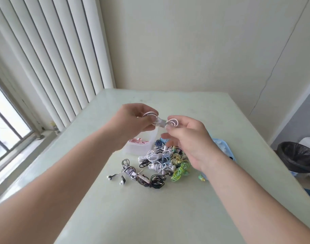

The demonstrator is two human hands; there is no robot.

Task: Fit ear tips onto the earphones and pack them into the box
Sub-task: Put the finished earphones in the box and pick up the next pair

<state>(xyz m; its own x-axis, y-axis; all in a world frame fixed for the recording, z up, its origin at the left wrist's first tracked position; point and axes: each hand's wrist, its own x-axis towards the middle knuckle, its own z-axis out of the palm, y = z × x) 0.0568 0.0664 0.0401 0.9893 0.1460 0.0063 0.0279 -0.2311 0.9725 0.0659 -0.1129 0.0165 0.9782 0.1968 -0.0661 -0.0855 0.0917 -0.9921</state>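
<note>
Both hands are raised above the table, holding one coiled white earphone bundle (160, 120) between them. My left hand (134, 122) grips its left loops, and my right hand (187, 138) pinches its right loops. Below them stands a clear plastic box (141, 148) holding a red-and-white striped earphone (138, 140). A pile of coiled earphones (164, 159) in white, blue, green and black lies on the table beside the box. A black-and-white set (127, 170) lies at the pile's left with its buds loose. No ear tips are discernible.
A blue tray or bag (222, 147) lies right of the pile, partly behind my right wrist. A black-lined waste bin (298, 155) stands off the table's right edge. The pale green table (150, 208) reaches a wall at the back, with vertical blinds at left.
</note>
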